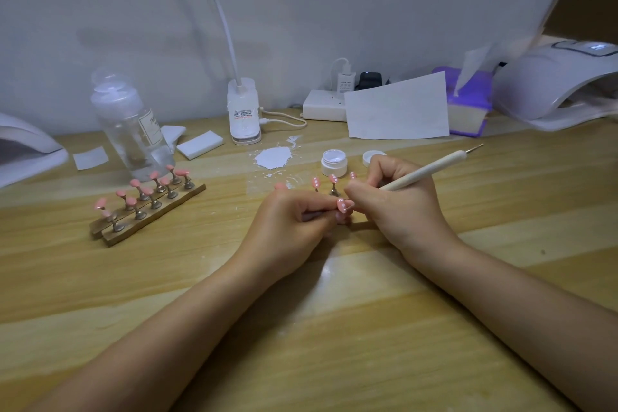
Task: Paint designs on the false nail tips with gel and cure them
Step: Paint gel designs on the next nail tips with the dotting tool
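Left hand [294,217]: fingers curled, pinching a pink nail tip [344,205] dotted white, on its stand, just above the worktop [334,328].
Right hand [398,201]: gripping a cream dotting pen [424,174], metal end pointing up and right, working end hidden among the fingers beside the held tip.
Other dotted tips [333,181]: upright on small stands just behind the hands.
Gel jar [334,162]: open, white inside, behind those tips; lid [373,157] just to its right.
Spill [273,157]: white patch on the worktop, left of the jar.
Rack [147,214]: wooden strips at left carrying plain pink tips on metal stands.
Curing lamp [555,84]: white, far right at the back; a second white lamp [26,150] at the left edge.
Bottle [130,124]: clear, behind the rack.
Also at the back: clip lamp [244,110], power strip [324,105], white card [398,107], purple tissue pack [468,104].
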Motion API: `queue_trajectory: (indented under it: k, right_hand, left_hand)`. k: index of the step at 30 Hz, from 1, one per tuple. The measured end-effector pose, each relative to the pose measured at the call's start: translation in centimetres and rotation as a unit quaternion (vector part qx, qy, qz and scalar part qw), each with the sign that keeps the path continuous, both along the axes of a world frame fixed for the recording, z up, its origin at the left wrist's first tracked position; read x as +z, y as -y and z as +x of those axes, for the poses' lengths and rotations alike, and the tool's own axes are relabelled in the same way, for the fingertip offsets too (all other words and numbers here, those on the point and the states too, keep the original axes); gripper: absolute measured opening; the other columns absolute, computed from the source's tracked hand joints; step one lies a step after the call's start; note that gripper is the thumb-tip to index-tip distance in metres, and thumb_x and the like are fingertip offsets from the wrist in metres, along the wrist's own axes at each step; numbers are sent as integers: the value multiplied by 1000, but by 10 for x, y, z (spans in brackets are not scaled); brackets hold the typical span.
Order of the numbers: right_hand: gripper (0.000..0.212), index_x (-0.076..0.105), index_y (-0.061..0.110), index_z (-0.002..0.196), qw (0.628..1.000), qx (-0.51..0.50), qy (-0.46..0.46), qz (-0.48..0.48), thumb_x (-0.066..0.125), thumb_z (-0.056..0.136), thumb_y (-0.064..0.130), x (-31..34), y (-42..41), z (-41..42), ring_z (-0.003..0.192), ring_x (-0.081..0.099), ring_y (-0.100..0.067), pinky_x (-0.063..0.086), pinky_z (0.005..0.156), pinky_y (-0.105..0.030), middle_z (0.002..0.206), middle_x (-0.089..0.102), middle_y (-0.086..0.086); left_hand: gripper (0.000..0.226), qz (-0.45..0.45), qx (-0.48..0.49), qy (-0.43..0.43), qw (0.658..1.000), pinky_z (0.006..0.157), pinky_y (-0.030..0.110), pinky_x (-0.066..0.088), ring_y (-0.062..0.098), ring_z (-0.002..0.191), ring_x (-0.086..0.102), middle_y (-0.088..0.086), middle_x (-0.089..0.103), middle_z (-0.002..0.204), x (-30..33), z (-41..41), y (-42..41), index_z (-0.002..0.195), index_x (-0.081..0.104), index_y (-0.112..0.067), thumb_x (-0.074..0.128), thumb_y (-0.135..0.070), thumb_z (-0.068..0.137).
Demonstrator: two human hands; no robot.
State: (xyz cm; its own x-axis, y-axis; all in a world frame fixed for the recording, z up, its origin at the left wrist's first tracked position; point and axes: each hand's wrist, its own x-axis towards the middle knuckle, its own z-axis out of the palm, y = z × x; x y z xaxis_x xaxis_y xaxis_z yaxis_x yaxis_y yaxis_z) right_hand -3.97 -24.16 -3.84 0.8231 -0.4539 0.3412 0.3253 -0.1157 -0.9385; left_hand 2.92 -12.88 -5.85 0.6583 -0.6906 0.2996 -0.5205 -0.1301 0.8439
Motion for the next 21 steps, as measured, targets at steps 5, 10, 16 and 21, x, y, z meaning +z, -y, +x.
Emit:
queue_trajectory:
  k: [5, 10, 16, 21]
  right_hand:
    - [39, 34, 9, 52, 1000, 12, -4, 21, 54, 74, -16, -2, 2, 2, 36, 54, -8, 42, 40, -13, 33, 46, 8]
    - [44, 33, 12, 52, 1000, -11, 5, 0, 52, 76, -20, 1, -2, 0, 27, 41, 2, 29, 35, -4, 26, 37, 11]
    - [44, 33, 11, 51, 1000, -10, 2, -3, 50, 75, -21, 0, -1, -2, 27, 41, 2, 29, 35, -4, 26, 38, 11]
    - [44, 33, 12, 51, 1000, -12, 6, 0, 51, 76, -21, 1, -1, 0, 27, 41, 1, 29, 34, -4, 26, 37, 10]
  left_hand:
    - [20, 4, 0, -3, 1000, 77, 28, 51, -5, 68, 55, -17, 70, 82, 1, 0, 0, 94, 72, -19, 64, -5, 83]
    - [18, -3, -9, -1, 1000, 70, 10, 46, -19, 67, 52, -10, 71, 84, -1, 0, 0, 95, 72, -12, 64, -3, 82]
    - [20, 7, 1, 2, 1000, 82, 29, 47, -15, 64, 52, -26, 66, 86, 0, -1, 0, 94, 72, -21, 64, -7, 83]
    - [17, 5, 2, 4, 1000, 83, 31, 48, -12, 64, 52, -19, 69, 87, 1, -1, 0, 93, 73, -17, 64, -7, 82]
